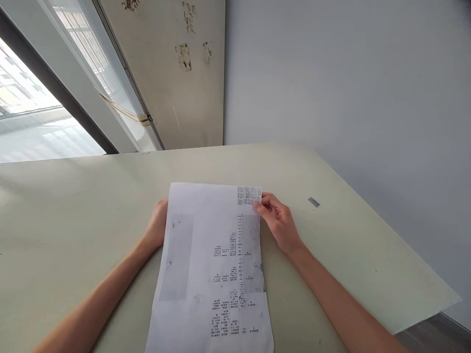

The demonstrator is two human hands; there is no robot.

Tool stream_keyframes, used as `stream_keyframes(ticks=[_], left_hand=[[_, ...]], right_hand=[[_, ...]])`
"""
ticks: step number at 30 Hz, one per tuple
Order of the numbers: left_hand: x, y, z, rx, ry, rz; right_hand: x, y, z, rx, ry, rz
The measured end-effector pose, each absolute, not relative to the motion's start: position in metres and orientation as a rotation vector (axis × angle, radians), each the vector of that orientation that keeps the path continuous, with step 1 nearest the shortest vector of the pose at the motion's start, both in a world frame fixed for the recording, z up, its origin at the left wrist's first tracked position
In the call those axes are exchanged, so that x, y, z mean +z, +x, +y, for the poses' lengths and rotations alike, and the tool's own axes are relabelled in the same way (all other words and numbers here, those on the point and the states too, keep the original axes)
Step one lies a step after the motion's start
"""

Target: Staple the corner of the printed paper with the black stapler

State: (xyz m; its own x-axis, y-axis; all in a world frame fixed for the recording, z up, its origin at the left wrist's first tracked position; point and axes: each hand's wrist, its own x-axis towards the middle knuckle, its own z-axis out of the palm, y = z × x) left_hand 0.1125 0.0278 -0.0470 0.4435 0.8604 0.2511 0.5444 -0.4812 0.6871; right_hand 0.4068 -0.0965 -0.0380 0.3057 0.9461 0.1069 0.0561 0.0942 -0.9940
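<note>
A long white printed sheet of paper (206, 235) stretches from the middle of the table to the bottom edge of view. Small dark text runs down its right half, and a grey rectangle is printed on its left. At its top right corner is a patch of barcodes (247, 195). My right hand (277, 218) pinches that corner, thumb on top beside the barcodes, the other fingers curled behind. My left hand (161, 220) is at the sheet's upper left edge; its fingers are hidden behind the paper, so its grip cannot be seen.
The pale table (81, 206) narrows toward a corner at the right. On it, right of my hand, lies a small dark grey strip (314, 202). Beyond the table stand a grey wall (331, 73), a stained beige panel (184, 98) and a window (29, 93).
</note>
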Motion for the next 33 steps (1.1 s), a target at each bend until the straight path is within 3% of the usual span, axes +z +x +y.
stream_keyframes(ticks=[12,15,22,33], left_hand=[[-0.017,0.056,0.020,0.932,2.061,1.688],[-0.015,0.059,0.019,0.965,2.036,1.677],[-0.012,0.060,0.027,0.876,1.878,1.651],[-0.009,0.056,0.028,0.809,1.779,1.654]], right_hand=[[-0.052,0.431,-0.079,0.626,-1.617,-1.152],[-0.048,0.420,-0.091,0.321,-1.689,-1.370],[-0.042,0.387,-0.105,0.396,-1.566,-2.010],[-0.065,0.429,-0.092,0.149,-1.804,-1.799]])
